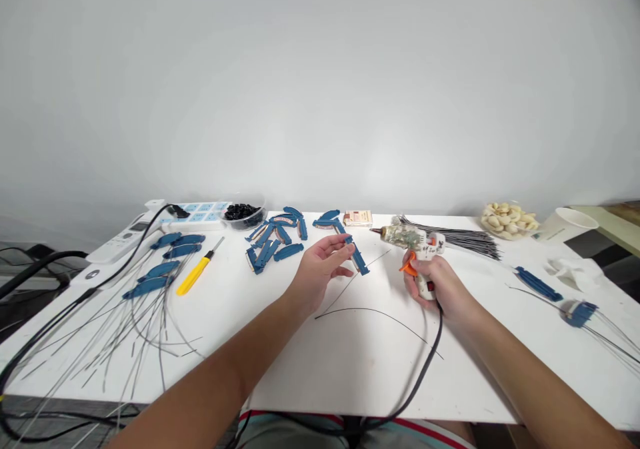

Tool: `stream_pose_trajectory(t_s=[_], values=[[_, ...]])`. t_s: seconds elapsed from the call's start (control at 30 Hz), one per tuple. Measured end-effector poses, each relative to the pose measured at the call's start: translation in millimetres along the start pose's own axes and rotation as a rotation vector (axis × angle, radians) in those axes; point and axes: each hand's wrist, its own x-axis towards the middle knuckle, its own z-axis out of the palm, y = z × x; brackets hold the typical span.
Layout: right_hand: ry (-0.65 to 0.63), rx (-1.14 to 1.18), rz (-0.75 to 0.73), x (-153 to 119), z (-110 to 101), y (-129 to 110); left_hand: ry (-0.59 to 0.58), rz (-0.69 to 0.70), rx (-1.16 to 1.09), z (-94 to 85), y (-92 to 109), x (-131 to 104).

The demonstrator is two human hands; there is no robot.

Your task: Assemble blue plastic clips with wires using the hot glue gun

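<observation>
Between the fingers of my left hand [319, 270] is a narrow blue strip-like piece [359, 260], tilted, its lower end free above the table. My right hand [434, 286] is wrapped round a white hot glue gun [404, 237] with an orange trigger. The gun's nozzle points left, apart from the blue piece. On the tabletop below my hands lie thin dark wires [367, 309], one of them curved. A heap of similar blue pieces [280, 226] lies beyond my left hand, with a small box [358, 218] beside it.
A bundle of dark wires [460, 239] and a bowl of pale pieces [509, 221] sit behind my right hand, near a white paper cup [567, 224]. Leftward are a yellow-handled screwdriver [194, 276], blue pieces with long wires [156, 279], a bowl of black parts [244, 213] and a power strip [203, 214].
</observation>
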Motion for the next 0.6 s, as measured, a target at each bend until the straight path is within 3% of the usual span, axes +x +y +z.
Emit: stream_pose_trajectory(t_s=[0.2, 0.6], values=[[-0.067, -0.005, -0.003, -1.0, 3.1, 3.4, -0.038, -0.006, 0.018, 4.9, 1.0, -4.1], [-0.036, -0.119, 0.071, -3.4, 9.0, -5.4, -0.069, 0.033, 0.019, 8.7, 2.7, -8.9]])
